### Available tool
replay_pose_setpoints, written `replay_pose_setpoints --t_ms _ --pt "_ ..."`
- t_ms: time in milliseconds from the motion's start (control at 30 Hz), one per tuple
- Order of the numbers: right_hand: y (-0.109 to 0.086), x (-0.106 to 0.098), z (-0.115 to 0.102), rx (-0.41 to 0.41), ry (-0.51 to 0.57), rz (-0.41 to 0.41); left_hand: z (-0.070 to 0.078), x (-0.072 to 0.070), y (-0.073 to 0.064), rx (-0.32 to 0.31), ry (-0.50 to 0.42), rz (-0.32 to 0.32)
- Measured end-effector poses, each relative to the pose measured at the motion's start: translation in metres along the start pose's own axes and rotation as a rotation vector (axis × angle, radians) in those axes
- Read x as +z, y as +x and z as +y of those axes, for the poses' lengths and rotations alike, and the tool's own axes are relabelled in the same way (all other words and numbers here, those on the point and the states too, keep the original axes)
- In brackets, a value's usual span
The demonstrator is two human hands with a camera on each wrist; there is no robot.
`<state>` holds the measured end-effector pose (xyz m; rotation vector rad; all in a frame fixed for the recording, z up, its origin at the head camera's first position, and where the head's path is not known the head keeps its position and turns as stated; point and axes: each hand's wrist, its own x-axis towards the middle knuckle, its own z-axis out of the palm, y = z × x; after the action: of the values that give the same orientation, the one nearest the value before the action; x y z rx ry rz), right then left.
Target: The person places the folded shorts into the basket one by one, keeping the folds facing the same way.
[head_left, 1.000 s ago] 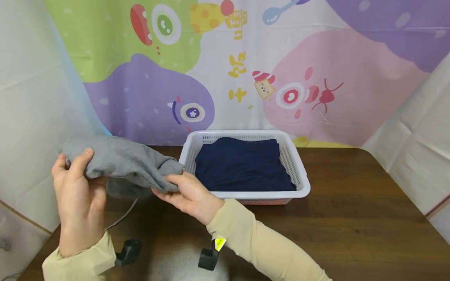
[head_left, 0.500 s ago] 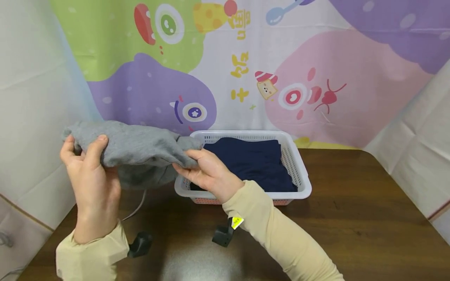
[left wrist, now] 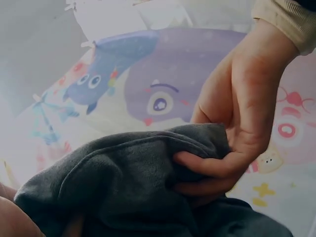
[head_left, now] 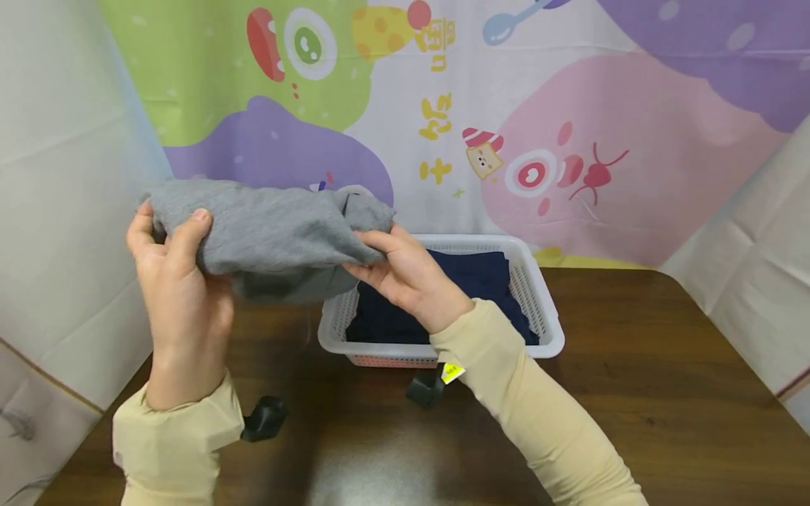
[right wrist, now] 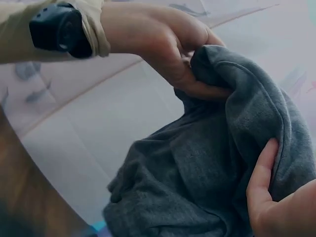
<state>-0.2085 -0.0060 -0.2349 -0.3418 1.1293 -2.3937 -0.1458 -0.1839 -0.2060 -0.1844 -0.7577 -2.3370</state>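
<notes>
Held up in the air between both hands is a folded grey garment point(head_left: 272, 225), soft knit-like cloth with a stitched seam along its edge in both wrist views; its exact kind cannot be told. My left hand point(head_left: 186, 302) grips its left end, thumb on the near face. At the other end my right hand point(head_left: 411, 270) pinches a corner between thumb and fingers. A looser part of the cloth hangs underneath. Behind and below the right hand, a folded navy cloth point(head_left: 474, 274) lies in a white plastic basket point(head_left: 550, 337). The right forearm and hand hide part of both.
The basket stands at the back of a brown wooden table point(head_left: 645, 365). Behind it hangs a cartoon-printed curtain point(head_left: 405, 126), and pale sheets point(head_left: 63, 140) close off the sides. A black wrist camera point(head_left: 264, 419) juts out beside the left sleeve.
Both hands have lifted the grey garment and carried it to the right, so it now overlaps the basket's left side in the head view. The grips stay the same.
</notes>
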Motion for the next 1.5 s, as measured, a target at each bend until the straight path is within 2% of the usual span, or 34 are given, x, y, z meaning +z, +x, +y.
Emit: replay_pose_setpoints --t_ms 267,533,933,1167,1400,1500 --pt "-0.003 -0.008 -0.025 -0.093 -0.06 0.03 -0.015 0.013 0.003 0.001 0.069 -0.053" --pt "-0.005 -0.019 -0.045 -0.16 -0.064 0.068 -0.025 0.021 0.005 -0.109 0.169 -0.131" --pt "-0.008 -0.031 -0.066 -0.268 -0.107 0.125 -0.05 0.029 0.007 -0.203 0.305 -0.204" --pt "-0.008 -0.045 -0.076 -0.279 -0.117 0.166 -0.067 0.029 0.01 -0.257 0.375 -0.239" --pt "-0.008 -0.063 -0.087 -0.272 -0.187 0.241 -0.087 0.031 0.015 -0.339 0.504 -0.28" --pt "-0.007 -0.071 -0.091 -0.276 -0.186 0.26 -0.095 0.032 0.016 -0.35 0.555 -0.303"
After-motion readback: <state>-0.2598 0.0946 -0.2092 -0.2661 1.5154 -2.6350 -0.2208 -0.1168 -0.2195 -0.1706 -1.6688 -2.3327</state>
